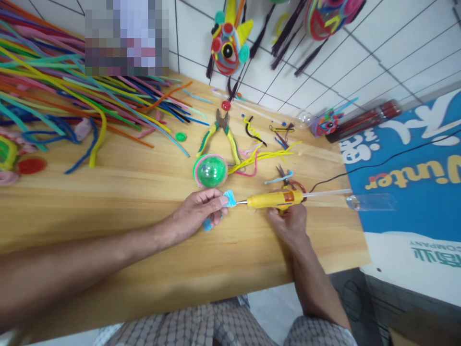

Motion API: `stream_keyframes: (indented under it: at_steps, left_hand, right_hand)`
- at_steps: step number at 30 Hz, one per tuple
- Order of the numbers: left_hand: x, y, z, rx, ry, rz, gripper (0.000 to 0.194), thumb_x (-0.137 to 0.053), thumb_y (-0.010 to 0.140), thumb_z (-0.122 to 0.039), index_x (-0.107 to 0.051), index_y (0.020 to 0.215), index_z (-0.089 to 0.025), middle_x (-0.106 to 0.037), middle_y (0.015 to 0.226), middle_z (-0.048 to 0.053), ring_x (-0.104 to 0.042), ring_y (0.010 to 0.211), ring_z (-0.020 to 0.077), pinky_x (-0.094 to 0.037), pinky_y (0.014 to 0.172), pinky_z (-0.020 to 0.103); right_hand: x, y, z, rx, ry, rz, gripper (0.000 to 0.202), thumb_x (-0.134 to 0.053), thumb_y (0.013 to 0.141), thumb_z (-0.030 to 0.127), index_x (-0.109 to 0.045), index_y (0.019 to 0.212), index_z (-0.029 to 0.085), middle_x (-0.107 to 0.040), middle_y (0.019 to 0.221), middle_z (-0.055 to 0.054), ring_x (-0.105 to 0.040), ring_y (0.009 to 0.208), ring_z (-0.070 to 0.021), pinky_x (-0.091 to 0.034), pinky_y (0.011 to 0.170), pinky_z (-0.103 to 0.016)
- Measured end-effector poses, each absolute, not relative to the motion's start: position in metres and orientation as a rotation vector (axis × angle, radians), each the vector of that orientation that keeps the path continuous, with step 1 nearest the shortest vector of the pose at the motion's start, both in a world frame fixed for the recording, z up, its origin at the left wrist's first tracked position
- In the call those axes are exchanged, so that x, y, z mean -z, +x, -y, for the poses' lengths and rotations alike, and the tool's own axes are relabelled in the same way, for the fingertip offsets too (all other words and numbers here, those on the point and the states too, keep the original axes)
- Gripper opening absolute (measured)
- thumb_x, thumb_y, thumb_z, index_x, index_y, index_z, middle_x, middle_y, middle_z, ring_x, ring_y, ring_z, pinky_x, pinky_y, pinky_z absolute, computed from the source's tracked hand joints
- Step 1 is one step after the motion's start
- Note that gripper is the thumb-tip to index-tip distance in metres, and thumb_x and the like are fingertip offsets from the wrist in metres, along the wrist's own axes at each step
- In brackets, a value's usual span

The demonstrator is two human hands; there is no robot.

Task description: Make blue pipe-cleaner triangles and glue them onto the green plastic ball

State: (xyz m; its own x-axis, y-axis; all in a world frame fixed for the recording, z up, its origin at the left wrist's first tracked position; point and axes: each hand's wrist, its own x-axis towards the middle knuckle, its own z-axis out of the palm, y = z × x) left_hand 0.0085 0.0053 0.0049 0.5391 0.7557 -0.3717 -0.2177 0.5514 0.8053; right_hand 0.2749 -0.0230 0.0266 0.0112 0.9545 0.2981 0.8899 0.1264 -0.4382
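Note:
My left hand [207, 207] pinches a small light-blue fuzzy piece [229, 198], perhaps bent pipe cleaner, between thumb and fingers. More of the same blue shows below those fingers. Wrapped round the handle of a yellow hot glue gun [273, 199] is my right hand [290, 222]. The gun points left, its metal nozzle at the blue piece; whether they touch I cannot tell. A clear glue stick [324, 193] sticks out of its back. Just beyond my left hand sits a clear dome with green inside and a pink rim [212, 171].
Green-and-yellow pliers [220, 132] lie behind the dome, scissors [284, 177] behind the glue gun. Many coloured pipe cleaners [90, 96] cover the left back. Decorated masks [228, 48] hang at the tiled wall. A dark cord [345, 170] crosses the blue printed board [406, 192] at right.

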Motion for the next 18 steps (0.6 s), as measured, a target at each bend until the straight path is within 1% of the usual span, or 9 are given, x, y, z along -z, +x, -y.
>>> stream_keyframes:
  at_steps: [4,6,8,11,15,18]
  left_hand:
    - [-0.0062,0.0091,-0.006,-0.656,0.784,-0.806,0.044,-0.075,0.08,-0.058,-0.063,0.077,-0.016,-0.056,0.057,-0.004,-0.051,0.048,0.0084,-0.042,0.043,0.019]
    - [-0.0065,0.009,-0.006,-0.659,0.787,-0.806,0.044,-0.075,0.08,-0.058,-0.063,0.077,-0.016,-0.056,0.056,-0.004,-0.051,0.048,0.0086,-0.041,0.043,0.019]
    - [-0.0065,0.0089,-0.0059,-0.663,0.785,-0.802,0.043,-0.075,0.08,-0.058,-0.063,0.077,-0.016,-0.056,0.057,-0.004,-0.051,0.048,0.0085,-0.041,0.043,0.019]
    - [-0.006,0.0087,-0.0055,-0.661,0.784,-0.801,0.042,-0.074,0.081,-0.056,-0.063,0.077,-0.016,-0.056,0.058,-0.004,-0.051,0.049,0.0083,-0.041,0.043,0.019]
    - [-0.0045,0.0085,-0.005,-0.664,0.784,-0.8,0.04,-0.073,0.084,-0.055,-0.063,0.078,-0.017,-0.056,0.058,-0.004,-0.051,0.049,0.0086,-0.042,0.044,0.02]
    - [-0.0034,0.0081,-0.0047,-0.665,0.775,-0.794,0.04,-0.074,0.083,-0.055,-0.064,0.081,-0.016,-0.059,0.064,-0.002,-0.052,0.05,0.0083,-0.042,0.044,0.02]
  right_hand:
    - [-0.0282,0.2751,0.0226,-0.121,-1.767,1.909,0.011,-0.058,0.071,0.024,-0.067,0.076,0.024,-0.067,0.06,-0.001,-0.069,0.064,-0.0235,-0.059,0.066,-0.033]
    - [-0.029,0.2747,0.0223,-0.105,-1.742,1.926,0.01,-0.057,0.072,0.024,-0.066,0.073,0.023,-0.064,0.057,0.0,-0.067,0.059,-0.0221,-0.059,0.066,-0.033]
    - [-0.0293,0.2744,0.022,-0.104,-1.729,1.935,0.011,-0.056,0.072,0.024,-0.066,0.074,0.023,-0.065,0.058,0.0,-0.064,0.056,-0.0205,-0.058,0.065,-0.033]
    - [-0.0284,0.2749,0.0219,-0.123,-1.749,1.924,0.013,-0.056,0.071,0.025,-0.067,0.076,0.022,-0.069,0.064,-0.002,-0.065,0.058,-0.0205,-0.057,0.063,-0.032]
    - [-0.0278,0.2755,0.0218,-0.142,-1.749,1.907,0.011,-0.056,0.071,0.024,-0.066,0.073,0.023,-0.067,0.061,-0.001,-0.066,0.061,-0.0214,-0.056,0.061,-0.032]
    - [-0.0277,0.2743,0.0207,-0.111,-1.749,1.872,0.012,-0.055,0.071,0.023,-0.067,0.075,0.023,-0.069,0.064,-0.001,-0.064,0.058,-0.0213,-0.053,0.056,-0.031]
